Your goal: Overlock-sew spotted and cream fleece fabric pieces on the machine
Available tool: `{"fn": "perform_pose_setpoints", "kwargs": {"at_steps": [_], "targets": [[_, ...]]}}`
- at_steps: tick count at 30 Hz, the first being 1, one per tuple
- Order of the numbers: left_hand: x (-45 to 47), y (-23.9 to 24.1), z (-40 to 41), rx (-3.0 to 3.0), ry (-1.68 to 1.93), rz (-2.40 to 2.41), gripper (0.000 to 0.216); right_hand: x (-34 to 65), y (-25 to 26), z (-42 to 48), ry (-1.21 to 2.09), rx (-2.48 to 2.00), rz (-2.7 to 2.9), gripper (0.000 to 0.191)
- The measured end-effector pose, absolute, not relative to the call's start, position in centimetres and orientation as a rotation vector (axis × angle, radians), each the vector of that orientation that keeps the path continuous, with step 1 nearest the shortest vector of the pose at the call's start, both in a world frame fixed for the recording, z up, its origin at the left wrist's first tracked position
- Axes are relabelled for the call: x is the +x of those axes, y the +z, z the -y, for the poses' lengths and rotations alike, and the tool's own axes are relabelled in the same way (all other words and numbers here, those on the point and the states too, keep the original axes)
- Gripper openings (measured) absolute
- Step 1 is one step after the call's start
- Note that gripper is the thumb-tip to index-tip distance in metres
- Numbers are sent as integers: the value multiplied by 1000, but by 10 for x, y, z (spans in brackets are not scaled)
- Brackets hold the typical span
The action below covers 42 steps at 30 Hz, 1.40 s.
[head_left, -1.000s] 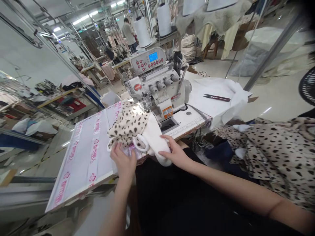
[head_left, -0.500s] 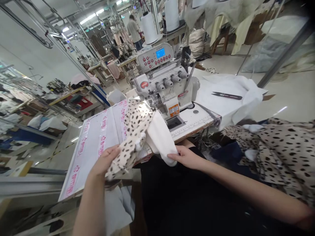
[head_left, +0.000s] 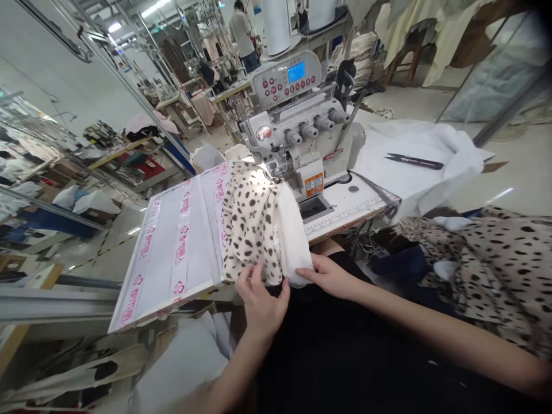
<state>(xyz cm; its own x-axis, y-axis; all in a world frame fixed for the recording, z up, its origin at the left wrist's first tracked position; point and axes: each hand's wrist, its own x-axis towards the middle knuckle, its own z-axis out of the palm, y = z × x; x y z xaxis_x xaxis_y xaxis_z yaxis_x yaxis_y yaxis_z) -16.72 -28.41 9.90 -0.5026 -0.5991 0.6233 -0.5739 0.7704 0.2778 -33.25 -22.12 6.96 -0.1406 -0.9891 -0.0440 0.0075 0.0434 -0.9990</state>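
A spotted fleece piece (head_left: pixel 250 218), cream with dark spots, lies under the lit needle area of an overlock sewing machine (head_left: pixel 297 144) and hangs toward me. Along its right side runs a plain white fleece piece (head_left: pixel 293 230). My left hand (head_left: pixel 263 302) is at the front edge of the spotted piece, fingertips touching it, thumb and fingers spread apart. Thumb and fingers of my right hand (head_left: pixel 330 278) pinch the lower right edge of the white piece. The seam at the needle is hidden by cloth and machine parts.
Dark thread snips (head_left: pixel 414 161) lie on white cloth (head_left: pixel 435 138) right of the machine. A pile of spotted fabric (head_left: pixel 495 259) sits at my right. A printed plastic-covered board (head_left: pixel 172 241) extends left. Thread cones (head_left: pixel 276 26) stand behind; a person (head_left: pixel 242 37) is far back.
My left hand has let go of the spotted piece's outer left part and moved right, near my right hand. The spotted piece now hangs flatter. My right hand keeps its pinch.
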Motion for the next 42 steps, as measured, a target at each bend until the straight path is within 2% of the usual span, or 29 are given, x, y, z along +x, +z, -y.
{"fn": "perform_pose_setpoints", "kwargs": {"at_steps": [3,7,10,13,16,19,23,26,29,33,37,42], "targets": [[-172,80,273,890,-55,2125,61,-330,72,220,-1261,-1108,-1329,41],[-162,69,286,918,-217,2138,43,-327,77,219,-1272,-1097,-1310,40],[-147,74,312,1086,-374,2050,32,-327,79,217,-1270,-1102,-1316,41],[-133,92,346,1234,-572,1881,33,-327,77,216,-1265,-1081,-1320,41],[-129,110,372,1241,-316,1866,34,-325,74,216,-1278,-1043,-1303,40],[-134,115,377,1059,-3,2064,13,-321,72,217,-1278,-1030,-1286,39],[-143,111,355,896,-239,2351,24,-318,73,217,-1292,-1058,-1295,36],[-141,109,331,870,-106,2208,30,-318,75,215,-1291,-1079,-1311,35],[-138,102,312,740,64,2162,45,-317,78,212,-1290,-1068,-1242,35],[-146,84,307,848,-100,2332,47,-312,78,210,-1303,-982,-1105,37],[-162,69,317,992,-167,2337,62,-305,76,205,-1277,-914,-1081,38],[-165,70,338,1134,-186,2232,45,-304,75,195,-1259,-885,-1149,35]]}}
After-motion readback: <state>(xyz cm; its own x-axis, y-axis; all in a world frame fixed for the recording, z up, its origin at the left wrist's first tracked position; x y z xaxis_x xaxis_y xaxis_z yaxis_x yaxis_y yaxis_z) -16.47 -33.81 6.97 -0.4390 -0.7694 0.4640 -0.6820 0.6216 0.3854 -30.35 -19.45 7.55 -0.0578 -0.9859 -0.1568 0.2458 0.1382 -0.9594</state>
